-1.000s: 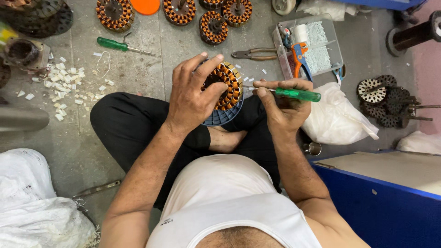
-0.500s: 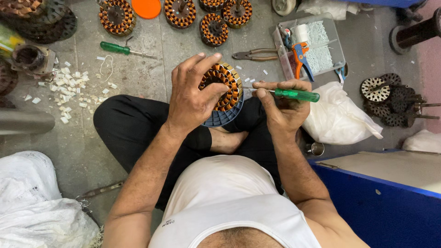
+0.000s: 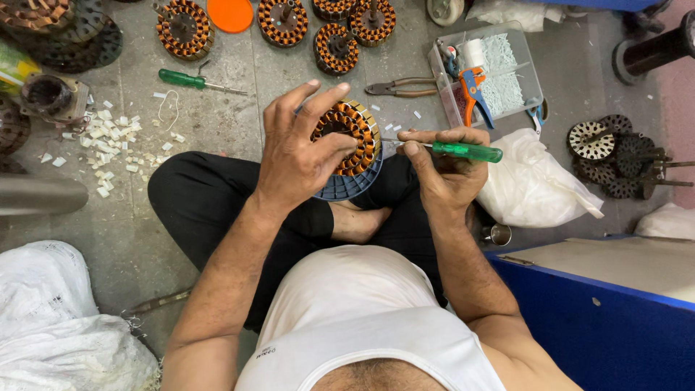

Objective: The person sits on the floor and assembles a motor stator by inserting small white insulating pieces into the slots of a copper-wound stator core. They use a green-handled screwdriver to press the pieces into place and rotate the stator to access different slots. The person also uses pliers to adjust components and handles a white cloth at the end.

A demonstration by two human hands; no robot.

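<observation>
Both hands are busy at frame centre: left hand (image 3: 300,156) grips the wound stator (image 3: 352,137), right hand (image 3: 443,170) clasps the green screwdriver (image 3: 449,150), whose tip could slip and nick the copper windings.

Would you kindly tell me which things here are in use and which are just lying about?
In use: left hand gripping wound stator; right hand holding green screwdriver.

Lying about: pliers, second green screwdriver, orange lid, clear parts box, white plastic bag.
</observation>
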